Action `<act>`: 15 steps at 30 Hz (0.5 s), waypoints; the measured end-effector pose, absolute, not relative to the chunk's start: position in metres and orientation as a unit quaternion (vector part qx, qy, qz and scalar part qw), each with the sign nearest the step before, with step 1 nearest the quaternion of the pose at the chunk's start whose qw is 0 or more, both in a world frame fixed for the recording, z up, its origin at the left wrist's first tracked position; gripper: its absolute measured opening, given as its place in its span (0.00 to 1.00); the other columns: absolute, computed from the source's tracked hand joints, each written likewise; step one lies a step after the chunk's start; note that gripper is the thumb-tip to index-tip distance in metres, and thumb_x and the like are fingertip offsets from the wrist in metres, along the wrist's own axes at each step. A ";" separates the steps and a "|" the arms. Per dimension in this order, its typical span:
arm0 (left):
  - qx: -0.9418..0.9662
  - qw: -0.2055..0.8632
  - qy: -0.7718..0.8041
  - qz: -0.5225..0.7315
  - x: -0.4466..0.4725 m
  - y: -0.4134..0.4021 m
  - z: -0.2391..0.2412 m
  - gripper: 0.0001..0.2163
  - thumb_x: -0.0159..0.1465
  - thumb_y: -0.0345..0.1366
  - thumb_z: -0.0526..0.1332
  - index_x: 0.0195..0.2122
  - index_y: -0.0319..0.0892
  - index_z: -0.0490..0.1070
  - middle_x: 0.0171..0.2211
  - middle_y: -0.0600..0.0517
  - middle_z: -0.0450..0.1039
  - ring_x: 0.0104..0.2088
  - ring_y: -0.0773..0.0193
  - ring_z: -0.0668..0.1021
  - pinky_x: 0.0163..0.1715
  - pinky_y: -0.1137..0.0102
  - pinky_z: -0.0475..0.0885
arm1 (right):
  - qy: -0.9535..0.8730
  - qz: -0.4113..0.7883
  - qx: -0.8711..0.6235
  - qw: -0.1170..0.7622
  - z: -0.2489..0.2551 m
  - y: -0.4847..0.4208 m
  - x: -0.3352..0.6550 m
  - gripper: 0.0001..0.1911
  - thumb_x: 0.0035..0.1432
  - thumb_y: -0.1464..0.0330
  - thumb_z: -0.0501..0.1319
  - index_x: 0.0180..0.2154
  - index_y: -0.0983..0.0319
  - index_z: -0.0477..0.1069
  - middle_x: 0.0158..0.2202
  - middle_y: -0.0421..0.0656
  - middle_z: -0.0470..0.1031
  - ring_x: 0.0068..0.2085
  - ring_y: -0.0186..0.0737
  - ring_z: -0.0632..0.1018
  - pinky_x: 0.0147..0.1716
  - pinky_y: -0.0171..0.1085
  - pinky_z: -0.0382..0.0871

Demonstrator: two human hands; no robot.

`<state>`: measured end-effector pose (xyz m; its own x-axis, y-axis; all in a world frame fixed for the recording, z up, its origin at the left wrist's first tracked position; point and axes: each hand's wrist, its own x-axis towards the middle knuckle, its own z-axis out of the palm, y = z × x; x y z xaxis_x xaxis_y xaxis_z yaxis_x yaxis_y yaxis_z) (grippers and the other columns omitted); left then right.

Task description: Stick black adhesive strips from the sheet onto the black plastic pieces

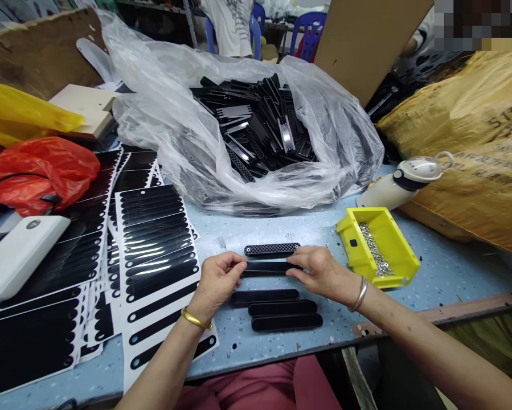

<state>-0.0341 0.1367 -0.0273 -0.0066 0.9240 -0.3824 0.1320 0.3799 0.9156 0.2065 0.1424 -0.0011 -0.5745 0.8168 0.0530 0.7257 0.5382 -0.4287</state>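
Black strip [267, 267] between grille [271, 249] and strips [282, 308]

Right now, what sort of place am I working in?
Probably a small assembly workshop: a plastic bag heaped with black parts, sticker sheets, a yellow bin of metal bits; the left hand and right hand hold a black strip.

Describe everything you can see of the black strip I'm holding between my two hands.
The black strip is long and narrow, smooth and slightly glossy, plastic by its look. It lies level and crosswise over the speckled blue table; whether it rests on it is unclear. The left hand pinches its left end, the right hand its right end. A mesh-textured strip lies just beyond it, three plain strips nearer.
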 end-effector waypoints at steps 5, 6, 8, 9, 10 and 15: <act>0.425 0.555 0.621 0.355 -0.033 0.137 -0.025 0.09 0.48 0.39 0.66 0.25 0.38 0.75 0.13 0.56 0.68 0.14 0.71 0.70 0.12 0.78 0.63 | -0.863 0.198 -0.444 0.137 -0.007 0.143 0.209 0.03 0.56 0.70 0.66 0.34 0.62 0.80 0.32 0.45 0.79 0.35 0.40 0.78 0.35 0.35 0.72; 0.425 0.555 0.621 0.355 -0.033 0.137 -0.026 0.09 0.48 0.39 0.66 0.25 0.38 0.75 0.13 0.56 0.68 0.14 0.71 0.70 0.12 0.78 0.64 | -0.863 0.200 -0.443 0.140 -0.008 0.143 0.210 0.04 0.56 0.70 0.67 0.35 0.62 0.80 0.32 0.45 0.79 0.35 0.40 0.78 0.35 0.35 0.72; 0.426 0.554 0.621 0.356 -0.034 0.137 -0.026 0.09 0.48 0.40 0.66 0.25 0.38 0.76 0.13 0.56 0.68 0.14 0.71 0.70 0.12 0.79 0.64 | -0.862 0.203 -0.441 0.146 -0.010 0.143 0.211 0.05 0.56 0.69 0.67 0.36 0.62 0.80 0.32 0.46 0.79 0.35 0.40 0.78 0.35 0.35 0.72; 0.427 0.553 0.620 0.357 -0.034 0.137 -0.027 0.10 0.48 0.40 0.66 0.25 0.38 0.76 0.14 0.56 0.68 0.14 0.71 0.70 0.12 0.79 0.64 | -0.862 0.206 -0.439 0.150 -0.011 0.144 0.212 0.06 0.56 0.69 0.67 0.37 0.62 0.80 0.32 0.46 0.79 0.35 0.40 0.78 0.35 0.36 0.72; 0.429 0.553 0.619 0.357 -0.034 0.137 -0.027 0.10 0.49 0.40 0.66 0.25 0.38 0.76 0.14 0.56 0.68 0.15 0.71 0.70 0.13 0.79 0.64 | -0.860 0.211 -0.439 0.153 -0.012 0.144 0.213 0.07 0.56 0.68 0.67 0.38 0.62 0.80 0.32 0.46 0.80 0.35 0.40 0.78 0.35 0.36 0.72; 0.429 0.550 0.619 0.361 -0.033 0.136 -0.028 0.11 0.48 0.41 0.67 0.25 0.37 0.76 0.15 0.56 0.69 0.15 0.71 0.70 0.13 0.78 0.64 | -0.846 0.247 -0.440 0.172 -0.014 0.145 0.217 0.10 0.55 0.67 0.68 0.39 0.64 0.80 0.31 0.45 0.81 0.35 0.40 0.78 0.36 0.36 0.73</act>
<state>-0.0330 0.1364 -0.0282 -0.0270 0.9280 -0.3716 0.1336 0.3717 0.9187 0.2167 0.1450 -0.0144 -0.5545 0.8289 0.0740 0.6593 0.4918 -0.5687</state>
